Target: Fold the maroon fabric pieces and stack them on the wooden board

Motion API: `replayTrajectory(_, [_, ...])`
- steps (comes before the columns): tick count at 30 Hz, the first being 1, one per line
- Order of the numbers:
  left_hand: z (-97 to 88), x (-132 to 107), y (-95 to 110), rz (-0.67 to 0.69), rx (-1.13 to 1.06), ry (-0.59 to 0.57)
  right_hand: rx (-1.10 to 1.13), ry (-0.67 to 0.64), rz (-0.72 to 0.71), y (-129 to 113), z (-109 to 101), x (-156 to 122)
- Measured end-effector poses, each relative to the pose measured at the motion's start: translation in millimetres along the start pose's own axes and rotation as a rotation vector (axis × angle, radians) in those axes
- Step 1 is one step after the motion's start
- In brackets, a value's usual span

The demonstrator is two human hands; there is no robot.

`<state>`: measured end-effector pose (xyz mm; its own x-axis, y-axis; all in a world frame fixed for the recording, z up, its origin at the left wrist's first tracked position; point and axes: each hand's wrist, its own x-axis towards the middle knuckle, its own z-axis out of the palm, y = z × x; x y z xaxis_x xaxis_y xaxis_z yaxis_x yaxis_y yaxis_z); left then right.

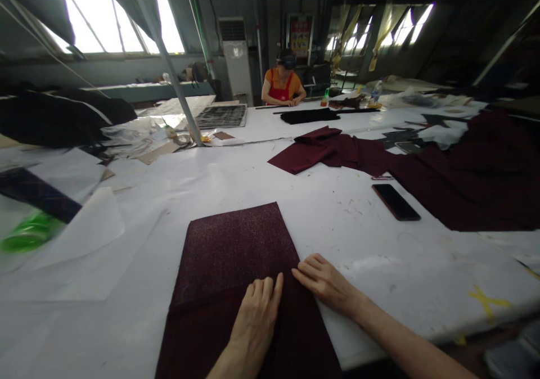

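The left hand [258, 312] rests on a maroon fabric panel [234, 247], fingers extended, holding nothing. The right hand [323, 280] has its fingertips at the panel's right edge; whether they pinch the cloth cannot be told, as thumb and underside are hidden. The panel, roughly rectangular, lies on the near part of a smooth white table [219, 176], its near end cut off by the frame. Its far section looks speckled, the nearer part plain and dark. Rightward lie a flat black phone [395, 202] and rumpled maroon cloth [472, 182]. At far left, a glossy green object [31, 233] is blurred.
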<state>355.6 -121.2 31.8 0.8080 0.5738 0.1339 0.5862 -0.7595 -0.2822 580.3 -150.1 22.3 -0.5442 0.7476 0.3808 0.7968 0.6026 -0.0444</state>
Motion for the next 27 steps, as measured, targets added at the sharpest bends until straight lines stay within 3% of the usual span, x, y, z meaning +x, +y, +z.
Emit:
replayTrajectory(5, [0.9,0.2,0.9,-0.004,-0.015,-0.004,-0.042,0.002,0.057,5.4,-10.5,-14.2])
replayTrajectory(9, [1.3,0.0,1.7,-0.005,-0.014,-0.005,-0.034,0.096,0.191,-10.4,-18.1,-0.9])
replayTrajectory(13, [1.7,0.1,1.8,-0.019,-0.047,-0.02,0.027,0.133,0.204,-48.1,-2.4,27.5])
replayTrajectory(17, [2.7,-7.1,-4.2,-0.034,-0.152,-0.001,0.005,0.134,0.291,-67.6,17.6,26.9])
replayTrajectory(21, [6.0,-34.9,-27.6,-0.059,-0.238,0.03,-0.029,0.128,0.382,-61.4,16.1,7.2])
replayTrajectory(27, [20.9,-109.2,-83.7,-0.203,-0.176,0.114,-0.098,0.157,0.486,-60.6,16.2,-1.4])
